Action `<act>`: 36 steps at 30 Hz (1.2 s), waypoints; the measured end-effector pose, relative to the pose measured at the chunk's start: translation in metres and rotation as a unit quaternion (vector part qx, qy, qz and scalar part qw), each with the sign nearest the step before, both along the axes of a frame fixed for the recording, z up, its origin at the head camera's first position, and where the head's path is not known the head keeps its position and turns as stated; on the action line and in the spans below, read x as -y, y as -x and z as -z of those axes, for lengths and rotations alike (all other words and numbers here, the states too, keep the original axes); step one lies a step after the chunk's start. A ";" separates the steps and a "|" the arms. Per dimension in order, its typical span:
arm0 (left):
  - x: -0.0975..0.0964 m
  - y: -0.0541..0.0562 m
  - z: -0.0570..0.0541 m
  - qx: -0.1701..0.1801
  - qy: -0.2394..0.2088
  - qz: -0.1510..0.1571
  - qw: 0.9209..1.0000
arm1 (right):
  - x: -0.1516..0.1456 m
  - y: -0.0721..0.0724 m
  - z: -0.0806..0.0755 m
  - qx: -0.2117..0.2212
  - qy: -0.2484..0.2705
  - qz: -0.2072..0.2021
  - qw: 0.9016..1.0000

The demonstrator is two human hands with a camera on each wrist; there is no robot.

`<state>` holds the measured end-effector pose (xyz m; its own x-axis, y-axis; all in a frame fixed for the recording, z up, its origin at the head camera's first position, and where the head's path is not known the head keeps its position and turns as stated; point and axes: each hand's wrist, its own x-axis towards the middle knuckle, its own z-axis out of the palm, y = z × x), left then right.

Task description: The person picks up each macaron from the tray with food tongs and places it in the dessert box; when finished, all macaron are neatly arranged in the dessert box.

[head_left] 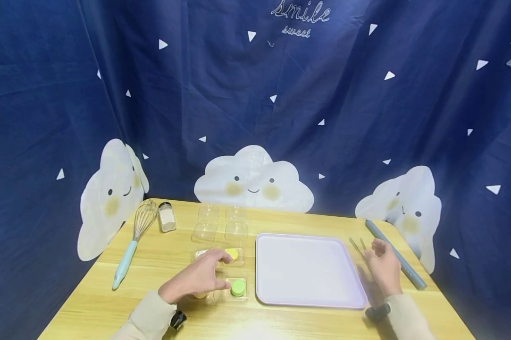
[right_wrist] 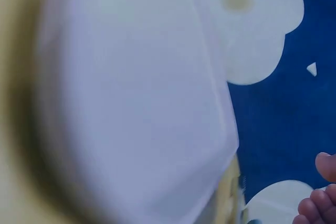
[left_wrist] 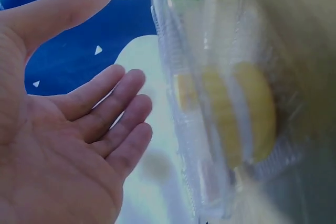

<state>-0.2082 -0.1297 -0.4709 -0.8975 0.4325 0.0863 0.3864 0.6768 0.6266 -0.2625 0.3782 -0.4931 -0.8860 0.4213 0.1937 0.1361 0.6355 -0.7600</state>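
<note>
Clear plastic container (head_left: pixel 238 264) sits just left of the lilac tray (head_left: pixel 310 269), its compartments holding macarons: green macaron (head_left: pixel 238 287) in the front compartment closest to the tray, yellow macaron (head_left: pixel 232 255) in the one behind it; in the column farther from the tray, a second yellow macaron (head_left: pixel 200 295) at the front and a pale piece (head_left: pixel 201 253) at the back, both partly covered by the hand. Domed clear lid (head_left: pixel 236 229) lies beyond the container, left of the tray's far edge. Left hand (head_left: pixel 202 276) is over the container, thumb and fingers spread wide, nothing gripped; thumb just beside the green macaron. Right hand (head_left: pixel 383 267) is right of the tray, fingers loosely curled, thumb apart, nothing seen in its grasp; thin metal tongs (head_left: pixel 358 249) run behind it, and whether they touch the hand is hard to tell. Blue-grey bar (head_left: pixel 395 255) lies further right of the tray. Farther left of the tray, past the container: jar (head_left: pixel 167 218) with dark cap and white contents, then whisk (head_left: pixel 134 245) with light blue handle. Tray is flat with a raised rim, on a wood-grain table (head_left: pixel 289 323); blue curtain (head_left: pixel 255 113) with smiling clouds hangs beyond it.
</note>
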 end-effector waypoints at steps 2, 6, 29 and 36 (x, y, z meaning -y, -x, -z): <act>0.003 0.002 -0.003 -0.004 -0.019 -0.010 1.000 | 0.004 0.001 -0.005 -0.010 0.017 0.006 1.000; 0.016 0.007 -0.011 -0.018 -0.061 -0.047 0.997 | 0.016 0.004 -0.020 -0.028 0.054 0.008 0.998; 0.082 0.073 -0.073 -0.140 -0.167 -0.089 0.972 | 0.131 0.057 -0.099 -0.206 0.155 -0.122 0.959; 0.092 0.091 -0.087 -0.133 -0.180 -0.096 0.970 | 0.177 0.081 -0.116 -0.228 0.147 -0.164 0.948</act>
<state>-0.2997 -0.2212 -0.3842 -0.8839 0.1592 0.4397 0.4552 0.5085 0.7309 -0.3431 0.2013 -0.3767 -0.8306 0.2325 0.5060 -0.4187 0.3383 -0.8427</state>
